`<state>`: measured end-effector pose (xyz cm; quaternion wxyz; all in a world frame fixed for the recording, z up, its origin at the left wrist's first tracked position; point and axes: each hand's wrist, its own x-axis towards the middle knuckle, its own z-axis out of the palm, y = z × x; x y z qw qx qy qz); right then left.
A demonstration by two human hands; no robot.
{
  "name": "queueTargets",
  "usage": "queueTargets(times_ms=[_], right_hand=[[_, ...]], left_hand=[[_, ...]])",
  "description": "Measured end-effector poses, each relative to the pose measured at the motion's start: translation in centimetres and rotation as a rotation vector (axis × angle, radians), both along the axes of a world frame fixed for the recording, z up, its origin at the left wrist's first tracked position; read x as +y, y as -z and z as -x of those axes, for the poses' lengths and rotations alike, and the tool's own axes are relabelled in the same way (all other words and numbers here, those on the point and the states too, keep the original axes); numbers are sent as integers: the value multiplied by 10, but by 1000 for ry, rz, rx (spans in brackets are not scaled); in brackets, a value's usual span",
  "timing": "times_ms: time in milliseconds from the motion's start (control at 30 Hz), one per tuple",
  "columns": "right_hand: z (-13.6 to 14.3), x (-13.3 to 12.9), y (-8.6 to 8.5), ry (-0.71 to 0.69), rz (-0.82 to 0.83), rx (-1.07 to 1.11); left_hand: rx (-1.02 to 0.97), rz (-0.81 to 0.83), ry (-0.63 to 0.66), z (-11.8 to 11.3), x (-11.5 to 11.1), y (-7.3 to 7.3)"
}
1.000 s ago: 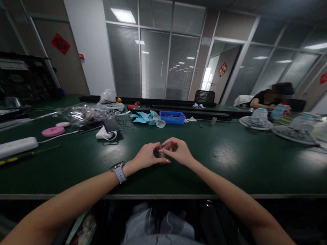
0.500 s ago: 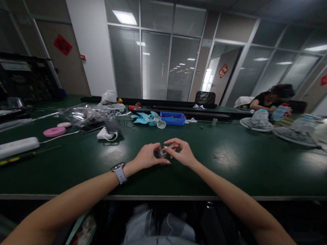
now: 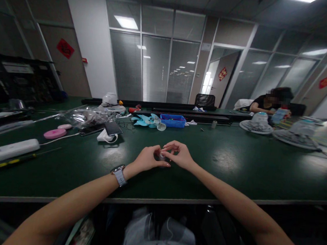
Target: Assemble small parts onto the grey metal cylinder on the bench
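Note:
Over the green table, both hands meet at a small, round, greyish see-through object (image 3: 162, 158), mostly hidden by my fingers. My left hand (image 3: 148, 158), with a watch (image 3: 119, 174) on its wrist, curls its thumb and fingers around the object's side. From the right, my right hand (image 3: 180, 155) brings its thumb and index finger together at the object's top in a pinch. What kind of object it is I cannot make out.
Beyond my hands are a blue bin (image 3: 172, 120), light-blue fan blades (image 3: 146, 120) and a white charger (image 3: 106, 135). A yellow-black screwdriver (image 3: 13, 161) lies by a white power strip (image 3: 9, 152) at left. Fan parts (image 3: 258, 123) and a seated person (image 3: 269, 102) are at right.
The camera view has tilted up slightly, so the scene sits a little lower. My right fingers have shifted slightly over the small object; my left hand stays curled around it.

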<state>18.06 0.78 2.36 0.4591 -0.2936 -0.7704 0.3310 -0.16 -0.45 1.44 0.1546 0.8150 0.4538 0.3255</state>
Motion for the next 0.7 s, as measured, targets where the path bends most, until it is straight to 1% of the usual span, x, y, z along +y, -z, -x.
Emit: queueTargets(times_ms=[133, 200, 233, 367, 467, 567, 700], right_hand=[[-8, 16, 3, 103, 29, 87], [-16, 25, 8, 132, 22, 77], [-20, 29, 10, 132, 24, 37], [-35, 40, 22, -9, 100, -227], [-39, 42, 25, -70, 131, -317], [-40, 41, 24, -83, 144, -334], [-37, 40, 24, -40, 142, -321]], left_hand=[[-22, 0, 0, 0, 2, 3], [-44, 10, 14, 0, 2, 4], [-50, 12, 20, 1, 2, 4], [-49, 18, 27, 2, 0, 4], [-55, 34, 33, 3, -1, 4], [-59, 44, 45, 3, -1, 4], [-57, 43, 43, 3, 0, 5]])
